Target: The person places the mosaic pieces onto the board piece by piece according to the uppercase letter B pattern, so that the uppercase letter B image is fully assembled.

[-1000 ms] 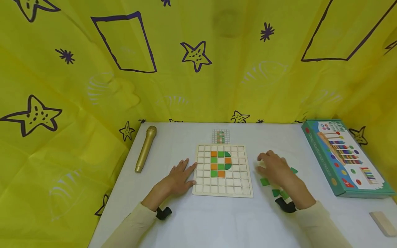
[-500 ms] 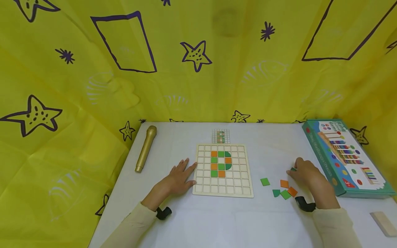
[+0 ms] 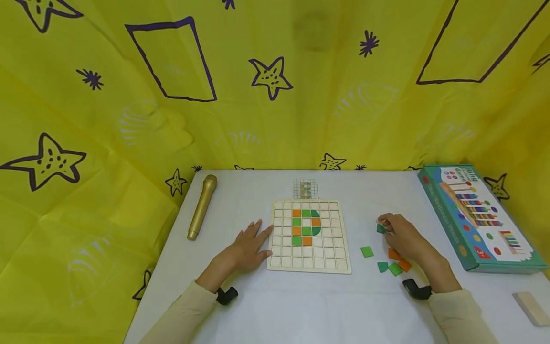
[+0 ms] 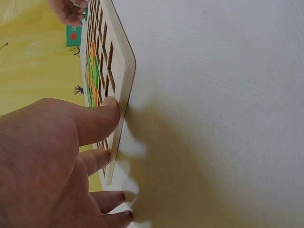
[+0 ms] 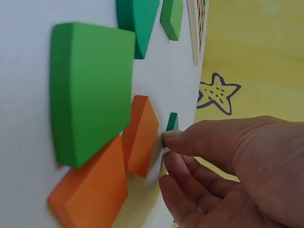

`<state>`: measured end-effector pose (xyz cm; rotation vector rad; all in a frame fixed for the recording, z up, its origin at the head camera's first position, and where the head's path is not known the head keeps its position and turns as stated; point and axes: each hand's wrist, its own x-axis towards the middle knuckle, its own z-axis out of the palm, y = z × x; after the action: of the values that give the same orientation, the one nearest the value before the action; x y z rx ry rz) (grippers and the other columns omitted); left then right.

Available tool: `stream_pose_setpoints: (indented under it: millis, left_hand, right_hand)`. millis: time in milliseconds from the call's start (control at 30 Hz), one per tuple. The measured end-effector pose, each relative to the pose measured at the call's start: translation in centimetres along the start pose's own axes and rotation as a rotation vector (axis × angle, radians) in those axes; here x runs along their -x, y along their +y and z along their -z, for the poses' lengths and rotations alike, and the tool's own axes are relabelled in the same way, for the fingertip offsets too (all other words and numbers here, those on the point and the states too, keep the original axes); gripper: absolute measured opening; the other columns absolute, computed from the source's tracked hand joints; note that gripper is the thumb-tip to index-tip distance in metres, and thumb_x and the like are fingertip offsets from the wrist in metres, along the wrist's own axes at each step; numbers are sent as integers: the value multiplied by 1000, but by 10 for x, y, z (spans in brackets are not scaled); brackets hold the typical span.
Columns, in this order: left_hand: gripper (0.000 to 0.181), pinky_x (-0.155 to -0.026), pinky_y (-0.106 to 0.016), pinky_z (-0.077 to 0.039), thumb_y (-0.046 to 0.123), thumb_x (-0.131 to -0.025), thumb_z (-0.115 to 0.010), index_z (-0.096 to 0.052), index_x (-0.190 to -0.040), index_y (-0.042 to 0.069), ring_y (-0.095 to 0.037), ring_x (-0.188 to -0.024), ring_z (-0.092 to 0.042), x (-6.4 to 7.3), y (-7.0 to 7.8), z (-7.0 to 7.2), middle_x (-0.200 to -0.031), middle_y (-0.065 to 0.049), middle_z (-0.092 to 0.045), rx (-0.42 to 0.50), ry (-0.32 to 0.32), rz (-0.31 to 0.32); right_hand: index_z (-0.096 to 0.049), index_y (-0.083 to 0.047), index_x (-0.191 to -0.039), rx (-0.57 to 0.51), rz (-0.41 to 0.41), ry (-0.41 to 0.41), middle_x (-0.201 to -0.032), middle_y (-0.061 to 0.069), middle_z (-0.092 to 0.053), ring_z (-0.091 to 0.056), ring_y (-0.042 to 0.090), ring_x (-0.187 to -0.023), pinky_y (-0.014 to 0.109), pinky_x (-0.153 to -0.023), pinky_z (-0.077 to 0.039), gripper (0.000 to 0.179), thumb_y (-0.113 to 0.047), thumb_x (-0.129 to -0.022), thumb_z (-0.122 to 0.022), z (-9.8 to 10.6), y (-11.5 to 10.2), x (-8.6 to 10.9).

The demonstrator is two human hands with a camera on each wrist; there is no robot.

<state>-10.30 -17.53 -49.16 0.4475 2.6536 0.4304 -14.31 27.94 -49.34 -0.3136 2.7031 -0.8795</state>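
Backdrop: yellow cloth, printed with dark starfish and four-sided outlines, standing behind and beside the bench.

Bench: white-covered, carrying all items below.

Game box: teal-edged, lying flat at the far right.

Grid board: pale, square, flat at centre; ten coloured tiles (orange, light green, dark green) seated in its cells in the outline of a letter P.

Left hand: palm down at the board's left edge; fingers spread apart, thumb and forefinger touching the board's rim, black device at the wrist.

Right hand: to the right of the board and apart from it; thumb and fingers clamped on a dark green piece, similar black device at the wrist.

Microphone: gold, lying slantwise at the left.

Wooden block: plain, at the near right.

Pattern card: a small printed grid, just beyond the board's far edge.

Loose tiles: one light green square just right of the board; near the right hand, a close group of two orange squares, another light green square and a dark green rounded tile.

Dark green piece: pinched, partly hidden by the fingers; its full outline cannot be told.
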Motion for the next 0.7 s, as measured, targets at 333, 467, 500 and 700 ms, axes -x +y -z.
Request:
stream_pose_setpoints:
  millis: [333, 467, 500, 700]
  left_hand:
    - [72, -128, -63, -18, 42, -108, -57, -29, -169, 17, -41, -163, -12, 0, 0, -1, -175, -21, -15, 3, 0, 1]
    - [72, -128, -63, -18, 43, -108, -57, -28, -169, 18, -40, -163, -11, 0, 0, -1, -175, -21, -15, 1, -3, 3]
    - [72, -128, -63, -18, 43, -108, -57, -28, -169, 18, -40, -163, -11, 0, 0, -1, -175, -21, -15, 0, -3, 3]
    - [72, -128, -63, -18, 43, -108, -57, -27, -169, 19, -40, -163, -11, -1, -2, -2, -176, -21, -14, -2, 1, 2]
  right_hand:
    - [-59, 10, -124, 16, -17, 51, -116, 28, -57, -59, 40, -104, 61, -98, -53, 27, -2, -101, -66, -10, 2, -5]
    - [-59, 11, -124, 12, 3, 60, -116, 28, -57, -59, 39, -103, 62, -97, -53, 26, -1, -102, -65, -13, 0, -6]
    - [-59, 11, -124, 12, 10, 62, -116, 28, -57, -59, 39, -103, 61, -97, -53, 26, -1, -102, -65, -14, -1, -6]
    - [-60, 10, -124, 17, 56, 71, -118, 26, -58, -61, 37, -104, 58, -95, -53, 24, -3, -105, -61, -23, -17, -7]
